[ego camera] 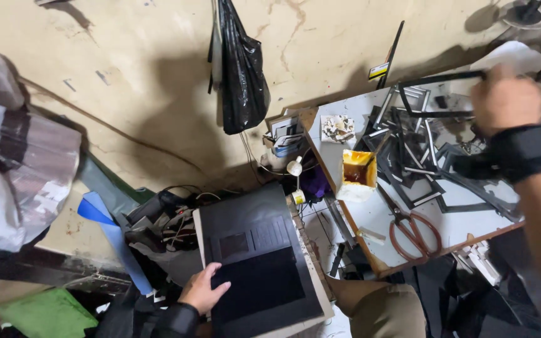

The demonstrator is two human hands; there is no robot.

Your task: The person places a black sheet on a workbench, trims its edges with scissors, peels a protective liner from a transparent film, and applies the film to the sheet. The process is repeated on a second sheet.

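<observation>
We rest our left hand (pixel 203 289) flat on the near left edge of a dark grey board (pixel 259 263), a broad smooth rectangle lying on a box beside the table (pixel 370 216). Its long axis runs from us toward the wall. The fingers (pixel 219 287) are spread a little and lie loosely on its surface, not clamped around anything.

Our right hand (pixel 503 99) is blurred above the far right of the table. The fingers appear curled on a thin black frame strip (pixel 436 80), a narrow angular piece whose long side runs roughly left to right from the hand; we cannot tell how tight the grip is.

The table is pale and flat, strewn with a heap of black and silvery frame pieces (pixel 417 150). Near its front edge lie scissors (pixel 412 226) with reddish-brown handles, blades pointing toward the wall. Beside them stands a small yellow-stained glue pot (pixel 357 174). A black plastic bag (pixel 240 69) hangs on the wall.
</observation>
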